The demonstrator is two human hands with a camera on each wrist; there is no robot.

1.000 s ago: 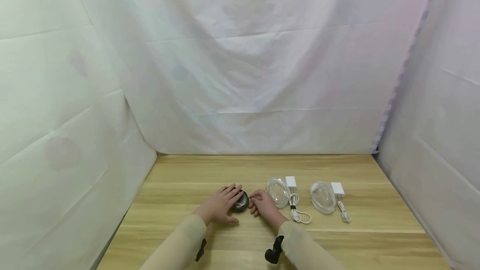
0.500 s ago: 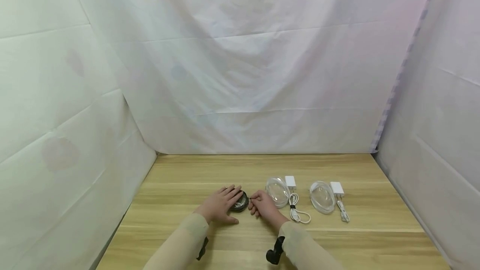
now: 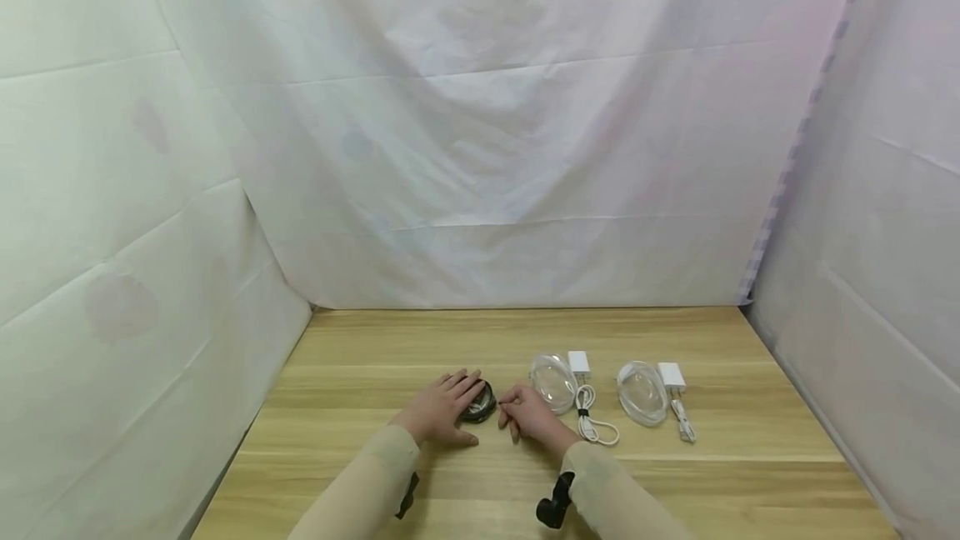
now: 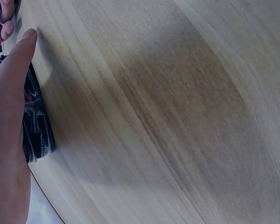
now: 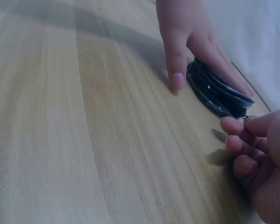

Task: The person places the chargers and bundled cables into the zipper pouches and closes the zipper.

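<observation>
A small round black zip case [image 3: 481, 403] lies flat on the wooden table. My left hand [image 3: 441, 411] rests over its left part, fingers straight and spread, thumb apart on the near side. At the case's right edge, the thumb and index finger of my right hand [image 3: 528, 412] pinch the small zip pull [image 5: 245, 117]. In the right wrist view a dark gap shows between the case's upper and lower rims, with zip teeth near the pull. The left wrist view shows the side of the case [image 4: 38, 126] beyond my left thumb.
To the right lie two clear round cases, the nearer one [image 3: 553, 383] and the farther one [image 3: 642, 394]. Beside them are two white charger plugs [image 3: 578, 362] [image 3: 671, 376]. A white cable with a black tie [image 3: 587, 415] and a shorter white cable [image 3: 683, 421] lie below these. White cloth [image 3: 480, 190] hangs behind.
The right hand's fingertips have shifted slightly along the case's right edge toward the near side. The left hand has stayed in place on the case.
</observation>
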